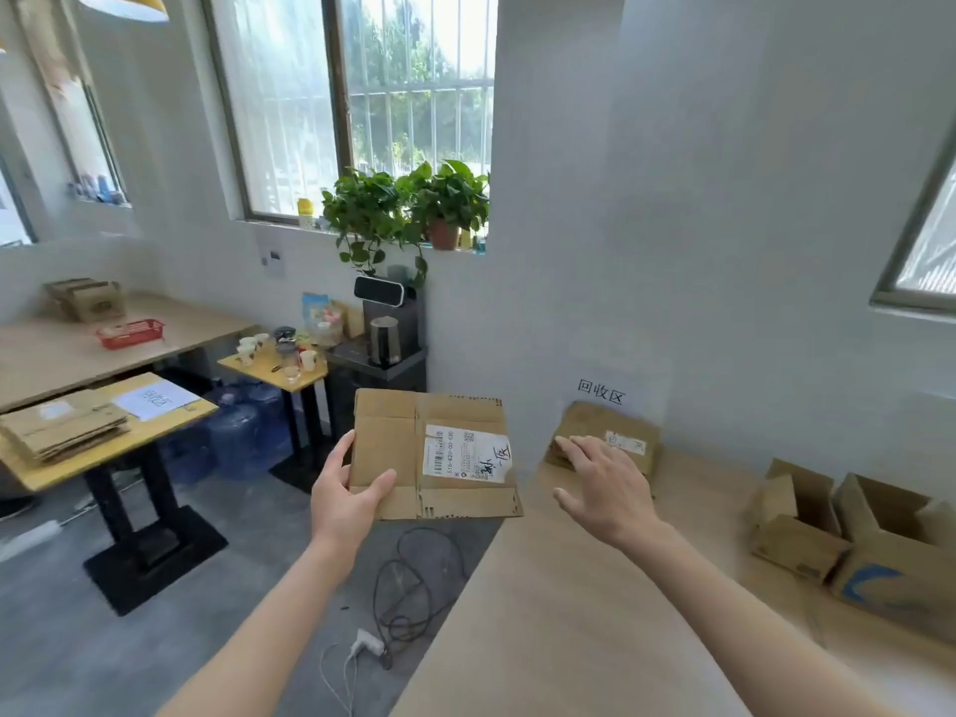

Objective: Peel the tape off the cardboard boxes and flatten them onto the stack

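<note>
Item, as I see it: left hand (345,496) outstretched, thumb on top, gripping the flattened box (434,454) by its near-left corner above the floor; right hand (605,486) extended palm-down, fingers relaxed, over the table (595,613) near the stack (615,437) by the wall.

Head-worn view, forward and downward

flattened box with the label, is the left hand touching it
Touching. The head view shows the left hand gripping the flattened box by its corner, thumb on top.

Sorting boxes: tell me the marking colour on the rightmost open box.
Blue, on brown cardboard box; head view.
</note>
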Motion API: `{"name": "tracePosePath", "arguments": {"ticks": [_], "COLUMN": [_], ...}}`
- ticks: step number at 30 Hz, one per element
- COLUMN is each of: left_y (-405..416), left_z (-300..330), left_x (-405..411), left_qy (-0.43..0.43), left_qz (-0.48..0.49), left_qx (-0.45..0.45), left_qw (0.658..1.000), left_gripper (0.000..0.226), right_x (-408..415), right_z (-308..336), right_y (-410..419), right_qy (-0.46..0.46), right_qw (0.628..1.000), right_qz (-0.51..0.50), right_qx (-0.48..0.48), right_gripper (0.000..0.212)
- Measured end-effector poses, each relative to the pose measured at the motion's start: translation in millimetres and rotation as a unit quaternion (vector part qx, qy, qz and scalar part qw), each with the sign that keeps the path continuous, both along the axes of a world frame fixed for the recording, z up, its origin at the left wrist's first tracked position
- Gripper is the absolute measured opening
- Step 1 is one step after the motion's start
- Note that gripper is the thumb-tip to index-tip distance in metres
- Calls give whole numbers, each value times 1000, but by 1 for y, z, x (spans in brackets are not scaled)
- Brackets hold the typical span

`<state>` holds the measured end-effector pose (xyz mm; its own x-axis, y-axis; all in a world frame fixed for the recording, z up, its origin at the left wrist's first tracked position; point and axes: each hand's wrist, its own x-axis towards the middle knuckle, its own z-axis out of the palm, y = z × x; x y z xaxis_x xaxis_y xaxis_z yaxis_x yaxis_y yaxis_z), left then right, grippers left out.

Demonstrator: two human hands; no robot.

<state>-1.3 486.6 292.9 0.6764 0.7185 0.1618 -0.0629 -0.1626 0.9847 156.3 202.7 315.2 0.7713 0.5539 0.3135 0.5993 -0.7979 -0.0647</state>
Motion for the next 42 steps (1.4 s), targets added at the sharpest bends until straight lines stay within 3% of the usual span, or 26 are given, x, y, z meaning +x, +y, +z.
{"name": "tracePosePath", "arguments": {"ticks": [12,25,32,42], "left_y": [208,431,469,436], "left_z": [20,24,20,2], "left_x": [-26,90,201,416], "left_qy": [-4,57,58,23], "left_qz": [103,100,46,-177], "left_qx": [17,63,56,11], "left_qw": [995,991,996,984], "left_gripper": [83,82,81,81], "right_x": [45,146,206,315], "right_z": [9,-3,-4,-7], "right_y": [222,482,508,453], "right_qy": [-23,11,22,35], "right_qw": [996,989,994,997], "right_qz": [82,143,102,-67], "right_qx": [-29,33,35,-6], "right_gripper": [70,66,65,66]}}
